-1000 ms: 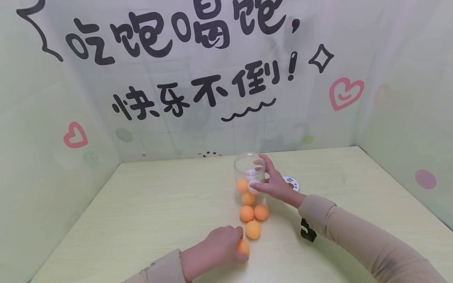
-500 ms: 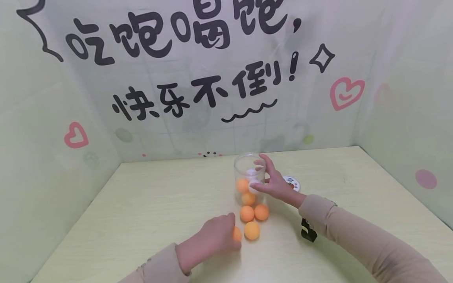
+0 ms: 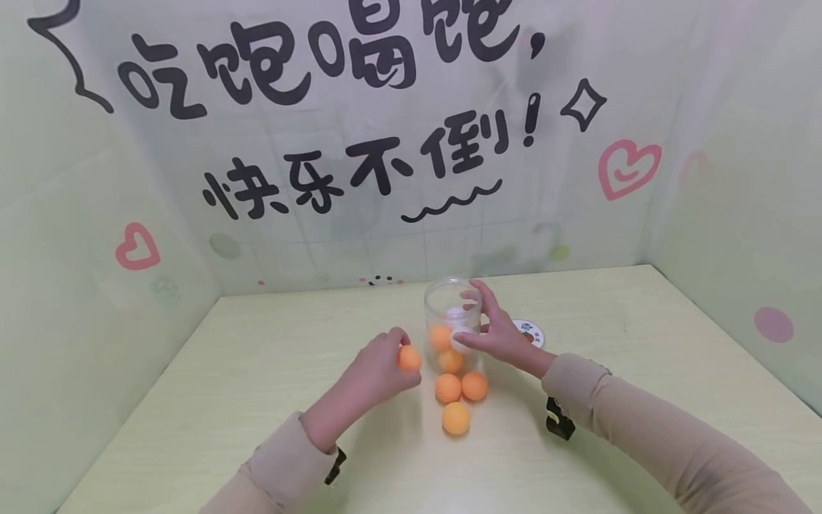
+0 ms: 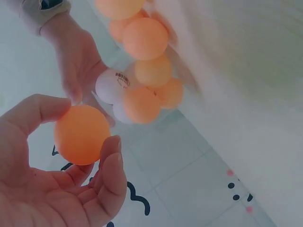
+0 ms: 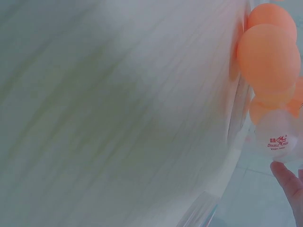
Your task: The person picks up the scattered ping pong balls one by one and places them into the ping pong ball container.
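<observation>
My left hand [image 3: 379, 368] pinches an orange ping-pong ball [image 4: 82, 135] between thumb and fingertips, raised over the table just left of a clear plastic jar [image 3: 443, 303]. My right hand [image 3: 497, 335] grips the jar from its right side, thumb in front and fingers behind. Orange and white ping-pong balls lie inside the jar; a white ball [image 5: 277, 135] with red print shows near the right thumb in the right wrist view. In front of the jar on the table are two orange balls, one left [image 3: 448, 388] and one right [image 3: 474, 385], and a paler orange ball [image 3: 456, 418] nearer me.
A round white lid-like disc [image 3: 529, 333] with a printed picture lies right of the jar, partly behind the right wrist. The pale wooden table [image 3: 289, 335] is enclosed by a printed cloth backdrop [image 3: 321, 243] at the back and sides.
My left hand has lifted its orange ball from the near side of the table and carried it up and left toward the jar's side. The paler ball rolled slightly left. The right hand stayed put.
</observation>
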The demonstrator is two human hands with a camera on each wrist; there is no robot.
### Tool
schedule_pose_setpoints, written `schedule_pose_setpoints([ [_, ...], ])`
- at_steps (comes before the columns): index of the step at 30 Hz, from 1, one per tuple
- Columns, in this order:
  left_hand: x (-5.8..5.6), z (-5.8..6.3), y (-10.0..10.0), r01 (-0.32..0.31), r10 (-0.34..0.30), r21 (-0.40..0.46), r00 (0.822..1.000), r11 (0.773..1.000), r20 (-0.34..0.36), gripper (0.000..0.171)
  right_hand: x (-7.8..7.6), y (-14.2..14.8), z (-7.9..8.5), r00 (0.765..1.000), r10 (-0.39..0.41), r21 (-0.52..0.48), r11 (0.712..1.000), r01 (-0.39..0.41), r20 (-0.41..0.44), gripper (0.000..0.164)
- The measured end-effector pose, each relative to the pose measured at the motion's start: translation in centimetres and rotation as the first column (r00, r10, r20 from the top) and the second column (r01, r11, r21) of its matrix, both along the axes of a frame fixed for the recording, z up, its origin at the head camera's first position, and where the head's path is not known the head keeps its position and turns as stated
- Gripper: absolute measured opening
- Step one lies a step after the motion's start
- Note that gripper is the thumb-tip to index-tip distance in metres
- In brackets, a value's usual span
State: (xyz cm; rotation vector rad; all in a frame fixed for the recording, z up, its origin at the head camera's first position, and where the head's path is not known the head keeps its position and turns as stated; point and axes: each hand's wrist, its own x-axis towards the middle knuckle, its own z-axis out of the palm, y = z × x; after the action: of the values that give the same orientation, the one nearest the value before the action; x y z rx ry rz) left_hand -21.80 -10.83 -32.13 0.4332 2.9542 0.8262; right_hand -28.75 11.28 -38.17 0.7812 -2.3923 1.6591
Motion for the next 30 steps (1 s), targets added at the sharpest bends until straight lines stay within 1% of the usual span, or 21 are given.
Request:
schedule_pose_setpoints([
  [4,-0.7,0.6,0.3,-0.029,0.031,0.049,0.999,0.998,-0.044,0.038,-0.1,0.1,0.0,1.0,0.003,0.007,1.0,-0.003,-0.002,0.084],
  [7,-1.1,1.2,0.5,-0.039,0.048,0.112,0.996,0.993,-0.078,0.039,-0.2,0.1,-0.1,1.0,0.005,0.008,1.0,-0.005,0.0,0.085],
  [11,-1.5,2.2,0.8,-0.021,0.049,0.204,0.99,0.979,-0.131,0.04,-0.3,0.2,-0.1,1.0,0.008,0.006,1.0,-0.008,0.01,0.085],
  [14,-2.1,2.9,1.1,0.001,0.041,0.273,0.988,0.962,-0.15,0.041,-0.3,0.3,-0.1,1.0,0.013,0.002,1.0,-0.013,0.007,0.084],
  [19,-3.1,3.9,1.7,0.013,0.039,0.348,0.989,0.938,-0.142,0.042,-0.4,0.3,-0.1,1.0,0.008,-0.002,1.0,-0.008,0.003,0.083],
  [22,-3.6,4.2,2.1,-0.001,0.05,0.36,0.991,0.933,-0.127,0.041,-0.6,0.3,-0.1,1.0,0.007,-0.007,1.0,-0.007,0.01,0.083],
  [26,-4.1,4.6,2.6,-0.032,0.068,0.371,0.994,0.928,-0.086,0.042,-0.8,0.3,-0.1,1.0,0.011,-0.008,1.0,-0.011,0.014,0.083],
  [30,-4.7,4.7,3.2,-0.043,0.071,0.374,0.995,0.926,-0.064,0.045,-0.9,0.4,-0.1,1.0,0.014,0.001,1.0,-0.014,0.002,0.082],
])
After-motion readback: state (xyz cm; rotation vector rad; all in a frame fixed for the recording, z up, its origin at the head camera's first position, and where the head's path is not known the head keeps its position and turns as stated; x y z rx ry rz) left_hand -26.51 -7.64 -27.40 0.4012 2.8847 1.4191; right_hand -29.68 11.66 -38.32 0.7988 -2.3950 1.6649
